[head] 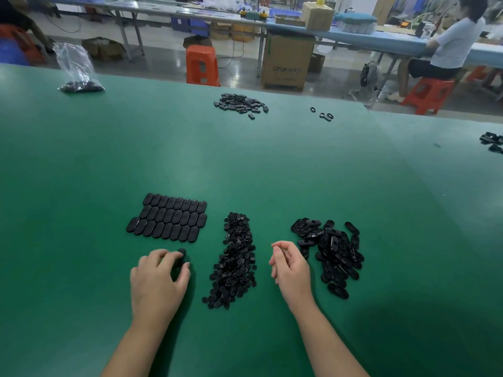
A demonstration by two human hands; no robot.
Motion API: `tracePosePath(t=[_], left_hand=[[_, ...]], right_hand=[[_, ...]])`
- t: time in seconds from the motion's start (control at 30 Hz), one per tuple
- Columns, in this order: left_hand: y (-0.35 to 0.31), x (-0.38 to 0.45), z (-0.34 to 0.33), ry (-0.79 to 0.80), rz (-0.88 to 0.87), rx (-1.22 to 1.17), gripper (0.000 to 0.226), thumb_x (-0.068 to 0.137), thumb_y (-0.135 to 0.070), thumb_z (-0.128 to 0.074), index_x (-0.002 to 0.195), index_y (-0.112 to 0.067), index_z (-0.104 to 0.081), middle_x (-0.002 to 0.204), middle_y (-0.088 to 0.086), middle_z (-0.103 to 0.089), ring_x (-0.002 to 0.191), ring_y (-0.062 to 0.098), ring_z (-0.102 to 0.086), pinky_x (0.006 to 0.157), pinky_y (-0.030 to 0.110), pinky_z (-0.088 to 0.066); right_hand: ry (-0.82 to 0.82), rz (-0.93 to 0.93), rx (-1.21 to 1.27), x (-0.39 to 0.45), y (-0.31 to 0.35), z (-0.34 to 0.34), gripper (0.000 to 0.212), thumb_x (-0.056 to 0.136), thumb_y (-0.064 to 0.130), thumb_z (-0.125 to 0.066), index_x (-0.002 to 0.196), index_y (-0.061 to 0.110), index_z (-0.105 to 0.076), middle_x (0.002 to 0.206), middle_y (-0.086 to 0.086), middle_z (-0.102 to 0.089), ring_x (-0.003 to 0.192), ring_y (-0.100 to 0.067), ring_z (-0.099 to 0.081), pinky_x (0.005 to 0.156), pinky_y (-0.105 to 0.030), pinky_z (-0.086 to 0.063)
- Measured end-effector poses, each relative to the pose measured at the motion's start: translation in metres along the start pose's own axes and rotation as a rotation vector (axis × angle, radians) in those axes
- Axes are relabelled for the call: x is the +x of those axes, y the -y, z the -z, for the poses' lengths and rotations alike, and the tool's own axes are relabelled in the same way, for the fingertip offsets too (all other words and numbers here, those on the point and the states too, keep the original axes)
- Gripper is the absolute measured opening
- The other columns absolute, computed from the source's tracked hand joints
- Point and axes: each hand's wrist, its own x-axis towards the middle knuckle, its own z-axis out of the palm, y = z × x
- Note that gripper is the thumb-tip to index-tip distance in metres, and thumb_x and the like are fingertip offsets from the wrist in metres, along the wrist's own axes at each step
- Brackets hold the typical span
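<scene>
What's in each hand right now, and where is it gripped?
The left hand grips a black oval plastic piece from above, fingertips round its near end. The right hand is loosely curled; nothing shows in it.

Even overhead light, soft sheen on green table [272,164], wide-angle edge bending, slightly soft focus

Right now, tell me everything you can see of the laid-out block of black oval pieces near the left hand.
The block of oval pieces is three staggered rows of oblong, round-ended pieces, glossy black and plastic-looking, lying flat and packed edge to edge. It rests on the green table, just beyond the left hand and left of the heap of small black parts. The left hand grips a similar black piece near the block's front edge, apart from it.
</scene>
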Motion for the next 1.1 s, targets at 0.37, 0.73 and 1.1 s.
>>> tracePosePath(t=[0.37, 0.73, 1.1], left_hand=[[-0.001, 0.001, -0.005, -0.011, -0.039, 0.03, 0.028, 0.079, -0.019, -0.081, 0.106, -0.012, -0.077, 0.102, 0.007, -0.069, 0.092, 0.03, -0.058, 0.075, 0.043, -0.042], [-0.002, 0.004, -0.007, 0.014, -0.083, 0.032, 0.03, 0.083, -0.023, -0.079, 0.112, -0.014, -0.076, 0.106, 0.005, -0.069, 0.095, 0.028, -0.059, 0.077, 0.043, -0.042], [-0.02, 0.001, -0.003, 0.036, -0.15, -0.178, 0.019, 0.087, -0.014, -0.073, 0.106, -0.015, -0.076, 0.086, -0.008, -0.065, 0.064, 0.011, -0.057, 0.057, 0.031, -0.05]], right_hand=[[-0.014, 0.004, -0.004, 0.0, -0.003, -0.001, 0.014, 0.103, 0.02, -0.054, 0.096, 0.024, -0.065, 0.069, 0.004, -0.064, 0.055, -0.01, -0.051, 0.054, -0.033, -0.044], [-0.013, 0.013, -0.016, 0.001, -0.004, -0.002, 0.014, 0.103, 0.021, -0.055, 0.094, 0.025, -0.065, 0.07, 0.002, -0.065, 0.055, -0.011, -0.051, 0.054, -0.035, -0.045], [-0.008, 0.021, -0.019, 0.001, -0.006, -0.002, 0.014, 0.103, 0.022, -0.055, 0.095, 0.026, -0.065, 0.071, 0.003, -0.066, 0.055, -0.009, -0.052, 0.054, -0.032, -0.046]])
